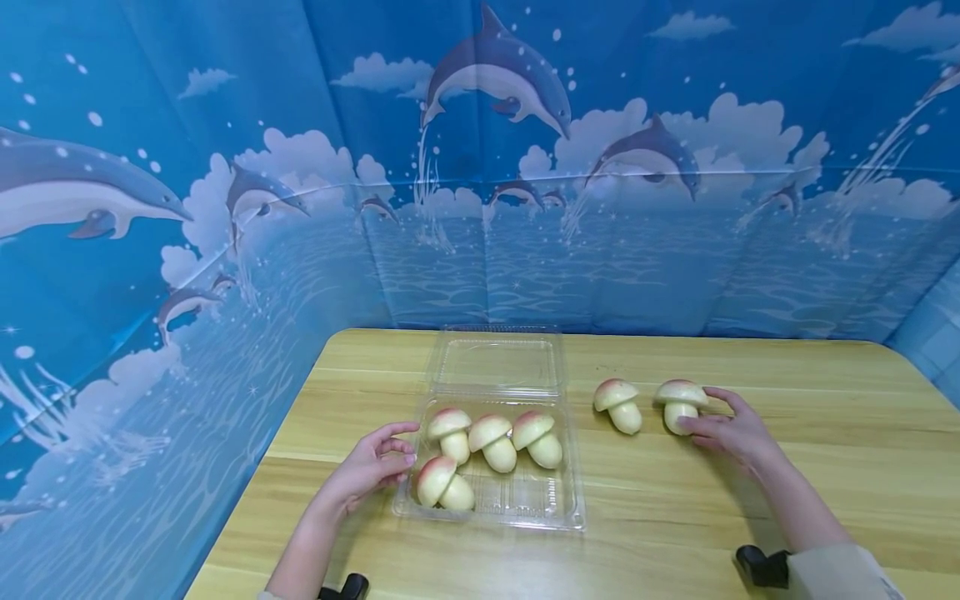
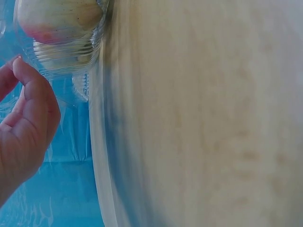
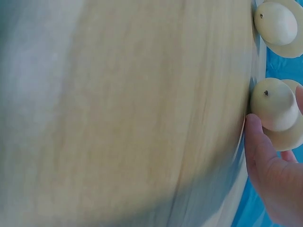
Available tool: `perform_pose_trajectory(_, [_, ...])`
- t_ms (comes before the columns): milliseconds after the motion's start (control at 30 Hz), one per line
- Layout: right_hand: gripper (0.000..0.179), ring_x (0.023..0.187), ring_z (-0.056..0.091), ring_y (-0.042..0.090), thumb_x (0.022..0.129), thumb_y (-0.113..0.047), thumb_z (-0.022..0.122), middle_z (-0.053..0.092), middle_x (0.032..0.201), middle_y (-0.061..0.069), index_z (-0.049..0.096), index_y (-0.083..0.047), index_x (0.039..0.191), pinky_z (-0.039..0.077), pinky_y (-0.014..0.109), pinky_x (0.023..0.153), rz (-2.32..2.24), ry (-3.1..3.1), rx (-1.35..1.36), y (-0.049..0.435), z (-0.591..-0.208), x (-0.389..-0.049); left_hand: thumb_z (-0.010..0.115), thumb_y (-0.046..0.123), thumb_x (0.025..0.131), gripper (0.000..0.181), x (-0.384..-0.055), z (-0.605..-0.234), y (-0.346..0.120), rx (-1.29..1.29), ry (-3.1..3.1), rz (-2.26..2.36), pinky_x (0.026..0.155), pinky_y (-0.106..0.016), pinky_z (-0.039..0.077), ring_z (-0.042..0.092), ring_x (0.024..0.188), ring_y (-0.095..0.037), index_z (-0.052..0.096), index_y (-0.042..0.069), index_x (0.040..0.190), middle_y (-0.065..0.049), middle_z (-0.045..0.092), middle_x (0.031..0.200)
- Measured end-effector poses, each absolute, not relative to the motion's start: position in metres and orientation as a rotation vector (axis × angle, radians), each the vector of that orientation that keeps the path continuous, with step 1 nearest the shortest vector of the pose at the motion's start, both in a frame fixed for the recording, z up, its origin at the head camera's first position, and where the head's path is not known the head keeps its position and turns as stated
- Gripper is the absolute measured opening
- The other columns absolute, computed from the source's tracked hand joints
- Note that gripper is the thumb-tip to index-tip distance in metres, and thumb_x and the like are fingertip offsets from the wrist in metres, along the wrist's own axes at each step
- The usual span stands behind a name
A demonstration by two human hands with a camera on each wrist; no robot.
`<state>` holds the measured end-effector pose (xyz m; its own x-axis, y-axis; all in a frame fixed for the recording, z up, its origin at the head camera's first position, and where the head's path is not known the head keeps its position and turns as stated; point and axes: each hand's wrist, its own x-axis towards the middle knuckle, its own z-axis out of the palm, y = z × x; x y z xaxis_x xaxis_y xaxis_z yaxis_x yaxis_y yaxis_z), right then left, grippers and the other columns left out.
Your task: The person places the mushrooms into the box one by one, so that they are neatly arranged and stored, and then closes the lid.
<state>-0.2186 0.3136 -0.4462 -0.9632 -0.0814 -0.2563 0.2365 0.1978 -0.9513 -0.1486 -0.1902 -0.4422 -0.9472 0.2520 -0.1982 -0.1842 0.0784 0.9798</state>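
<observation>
My right hand (image 1: 731,429) grips a cream mushroom (image 1: 681,400) with a pink-tinged cap, its thumb at the stem and fingers by the cap. In the right wrist view, the rounded stem end of this mushroom (image 3: 273,105) faces the camera, fingertips against it. A second mushroom (image 1: 619,407) lies just left of it on the table. Inside an open clear plastic clamshell box (image 1: 525,518) lie several similar mushrooms (image 1: 492,443). At the box's left rim is my left hand (image 1: 371,467), fingers loosely bent and holding nothing; the left wrist view shows its fingertips close to the ridged wall.
The wood-grain table (image 1: 660,517) runs back to a blue curtain (image 1: 525,275) printed with dolphins. The box's lid (image 1: 498,364) is folded back towards the table's far edge. A black strap piece (image 1: 761,567) sits at the right wrist, another (image 1: 348,587) at the left.
</observation>
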Motion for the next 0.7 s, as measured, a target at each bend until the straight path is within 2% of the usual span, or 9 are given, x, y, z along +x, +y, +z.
perform_pose_trajectory(267, [0.096, 0.076, 0.058, 0.0, 0.083, -0.019, 0.072, 0.055, 0.104, 0.014, 0.003, 0.006, 0.145, 0.054, 0.029, 0.075, -1.783, 2.285, 0.182, 0.311, -0.4436, -0.2195, 0.059, -0.001, 0.088, 0.054, -0.1491, -0.4419, -0.1896, 0.069, 2.053, 1.936, 0.059, -0.019, 0.046, 0.05, 0.064, -0.008, 0.037, -0.004, 0.136, -0.005, 0.051, 0.092])
perform_pose_trajectory(467, [0.098, 0.076, 0.057, -0.001, 0.082, -0.021, 0.072, 0.046, 0.117, 0.025, 0.003, 0.004, 0.146, 0.054, 0.029, 0.074, -1.774, 2.288, 0.204, 0.3085, -0.4434, -0.2205, 0.059, 0.0, 0.087, 0.054, -0.1495, -0.442, -0.1896, 0.079, 2.066, 1.923, 0.059, -0.019, 0.046, 0.051, 0.064, -0.009, 0.037, -0.003, 0.136, -0.006, 0.051, 0.091])
perform_pose_trajectory(700, [0.097, 0.076, 0.057, -0.001, 0.083, -0.021, 0.071, 0.047, 0.117, 0.027, 0.003, 0.006, 0.145, 0.054, 0.029, 0.074, -1.763, 2.291, 0.194, 0.3087, -0.4419, -0.2208, 0.06, 0.001, 0.087, 0.055, -0.1488, -0.4414, -0.1899, 0.085, 2.058, 1.928, 0.059, -0.02, 0.046, 0.051, 0.064, -0.009, 0.036, -0.004, 0.136, -0.006, 0.051, 0.091])
